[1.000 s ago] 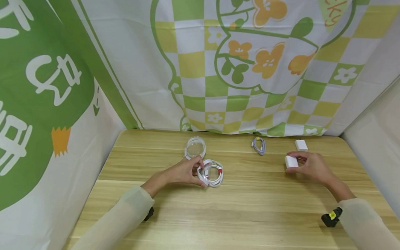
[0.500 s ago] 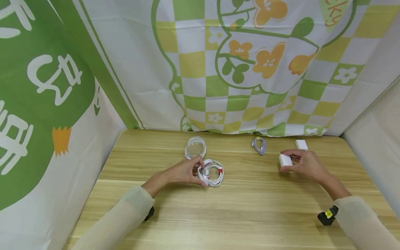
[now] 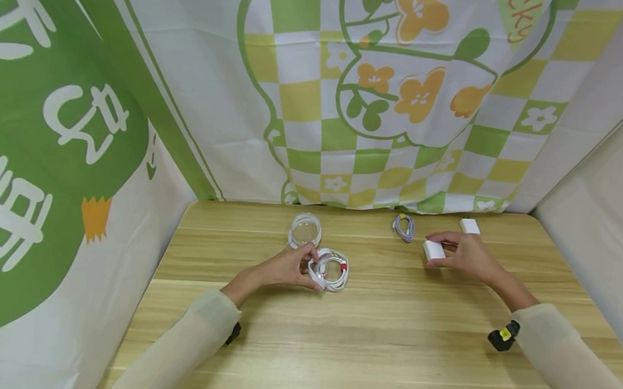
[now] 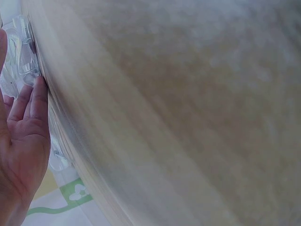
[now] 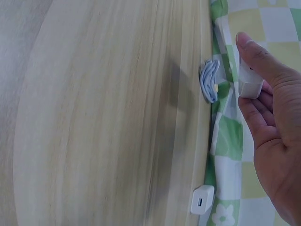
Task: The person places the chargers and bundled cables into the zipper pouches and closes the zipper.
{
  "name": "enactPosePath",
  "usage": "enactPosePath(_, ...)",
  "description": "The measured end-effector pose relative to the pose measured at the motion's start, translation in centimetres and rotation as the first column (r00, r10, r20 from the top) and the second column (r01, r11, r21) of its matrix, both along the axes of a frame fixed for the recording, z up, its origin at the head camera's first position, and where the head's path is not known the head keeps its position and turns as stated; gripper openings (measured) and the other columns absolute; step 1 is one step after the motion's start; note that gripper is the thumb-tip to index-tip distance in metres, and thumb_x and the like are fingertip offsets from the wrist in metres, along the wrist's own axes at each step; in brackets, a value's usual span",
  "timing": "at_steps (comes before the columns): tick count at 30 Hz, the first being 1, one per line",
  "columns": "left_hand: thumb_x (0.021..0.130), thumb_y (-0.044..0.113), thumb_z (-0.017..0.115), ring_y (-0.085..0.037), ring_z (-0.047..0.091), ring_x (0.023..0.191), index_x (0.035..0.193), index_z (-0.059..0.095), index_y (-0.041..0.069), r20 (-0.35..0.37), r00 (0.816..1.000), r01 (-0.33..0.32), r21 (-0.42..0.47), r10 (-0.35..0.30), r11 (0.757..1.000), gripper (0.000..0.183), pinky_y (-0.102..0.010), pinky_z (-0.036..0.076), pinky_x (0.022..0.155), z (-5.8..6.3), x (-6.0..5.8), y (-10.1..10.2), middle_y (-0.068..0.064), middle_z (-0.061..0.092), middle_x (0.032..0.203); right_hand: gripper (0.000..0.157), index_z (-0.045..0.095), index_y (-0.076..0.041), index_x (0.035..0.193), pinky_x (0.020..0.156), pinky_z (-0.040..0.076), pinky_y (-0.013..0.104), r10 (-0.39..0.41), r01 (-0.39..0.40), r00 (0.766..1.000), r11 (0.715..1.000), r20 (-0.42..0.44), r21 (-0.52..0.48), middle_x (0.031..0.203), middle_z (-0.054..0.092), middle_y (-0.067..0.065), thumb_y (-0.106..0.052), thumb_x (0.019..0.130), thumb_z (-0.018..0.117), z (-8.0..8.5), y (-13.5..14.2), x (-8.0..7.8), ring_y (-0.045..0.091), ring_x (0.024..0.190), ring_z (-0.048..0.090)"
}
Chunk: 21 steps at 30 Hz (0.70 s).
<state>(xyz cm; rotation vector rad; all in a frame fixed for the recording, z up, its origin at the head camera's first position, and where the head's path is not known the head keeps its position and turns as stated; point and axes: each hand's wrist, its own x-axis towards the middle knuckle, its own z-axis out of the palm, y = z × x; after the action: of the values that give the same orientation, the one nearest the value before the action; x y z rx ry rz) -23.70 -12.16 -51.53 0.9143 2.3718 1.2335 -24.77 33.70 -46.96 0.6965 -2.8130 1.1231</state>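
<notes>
Head view first: I've got both hands out over the wood-grain tabletop (image 3: 378,339). Left hand (image 3: 286,268), just left of centre, thumb and fingers clamped on the left edge of a coiled white cable (image 3: 342,277) with a red band (image 3: 343,266) on its right side. Can't tell whether that coil lies flat or is tipped up. A second white coil (image 3: 306,218) sits just behind it, toward the back edge. Right hand (image 3: 469,254), right of centre, pinches a white charger block (image 3: 435,251), thumb on one side, fingers on the other. Right wrist feed puts that block at the upper right, held up off the surface, with a shadow on the wood well apart from it. Another white block (image 3: 470,226) lies near the back edge, beyond the right hand; I see a port in its face at the bottom of the right wrist feed. Purple-grey cable (image 3: 409,232), bundled, yellow tie at its top, rests to the left of both blocks, near the one in hand. Left wrist feed is mostly blurred wood; the left hand fills the left edge, fingertips by clear, glossy loops. Checked cloth (image 3: 388,134) hangs behind, across the upper frame; pale sleeves (image 3: 553,330) come in from the lower corners.
</notes>
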Motion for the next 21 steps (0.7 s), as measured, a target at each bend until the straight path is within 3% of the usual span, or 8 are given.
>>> enactPosePath(5, 0.077, 0.022, 0.098, -0.006, 0.059, 0.08, 0.114, 0.057, 0.008, 0.0, 1.0, 0.0, -0.003, 0.0, 1.0, 0.057, -0.021, 0.051, 0.072, 0.0, 0.0, 0.0, 0.001, 0.075, 0.101, 0.057, 0.075, 0.005, 0.121, 0.094, 0.059, 0.05, 0.018, -0.018, 1.0, 1.0, 0.003, 0.004, 0.123, 0.074, 0.024, -0.016, 0.074, 0.098, 0.3, -0.7, 0.1, 0.044, 0.115, 0.07)
enactPosePath(16, 0.076, 0.022, 0.098, -0.005, 0.058, 0.08, 0.114, 0.057, 0.008, -0.005, 1.0, -0.006, -0.015, 0.006, 1.0, 0.057, -0.02, 0.051, 0.072, 0.0, 0.0, 0.0, 0.002, 0.074, 0.1, 0.054, 0.077, 0.004, 0.118, 0.096, 0.058, 0.047, 0.072, -0.072, 0.997, 0.997, -0.018, -0.014, 0.123, 0.076, 0.019, -0.015, 0.072, 0.099, 0.3, -2.1, -0.1, 0.04, 0.117, 0.07)
enactPosePath(21, 0.077, 0.022, 0.098, -0.006, 0.06, 0.081, 0.114, 0.057, 0.008, 0.004, 1.0, -0.005, -0.009, 0.006, 1.0, 0.057, -0.021, 0.052, 0.072, 0.1, 0.0, 0.0, 0.002, 0.075, 0.101, 0.053, 0.077, 0.003, 0.118, 0.095, 0.058, 0.051, 0.099, -0.1, 0.995, 0.995, -0.034, -0.014, 0.123, 0.076, 0.019, -0.014, 0.073, 0.098, 0.4, -2.9, 0.0, 0.04, 0.116, 0.071)
